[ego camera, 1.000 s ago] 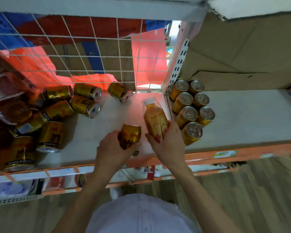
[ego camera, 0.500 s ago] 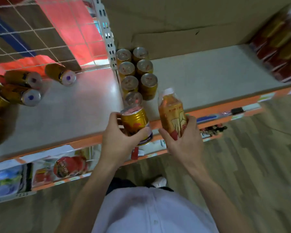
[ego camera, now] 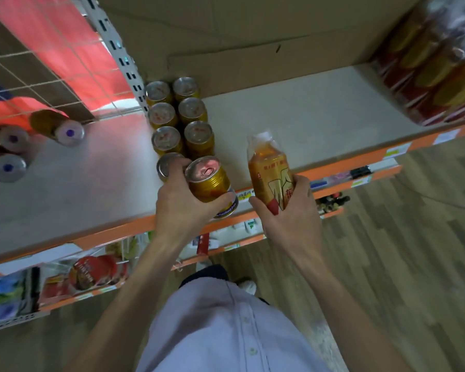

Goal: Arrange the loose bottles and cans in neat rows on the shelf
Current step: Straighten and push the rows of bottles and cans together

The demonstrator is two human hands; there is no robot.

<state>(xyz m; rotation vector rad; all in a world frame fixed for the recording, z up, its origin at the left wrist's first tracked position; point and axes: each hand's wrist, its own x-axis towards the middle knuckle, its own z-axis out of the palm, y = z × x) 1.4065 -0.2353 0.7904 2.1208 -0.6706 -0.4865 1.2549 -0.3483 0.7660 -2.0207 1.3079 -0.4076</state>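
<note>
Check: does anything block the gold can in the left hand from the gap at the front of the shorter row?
Nothing visible does. The left hand holds the gold can just before the shorter row, beside the longer row's front can. The bottle in the right hand is clear to the right.

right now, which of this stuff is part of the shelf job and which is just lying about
Job: gold can in the left hand; orange bottle in the right hand; upright can rows; loose cans on their sides; shelf.
Lying about: cardboard backing; wrapped packs; packets on lower shelf.
</note>
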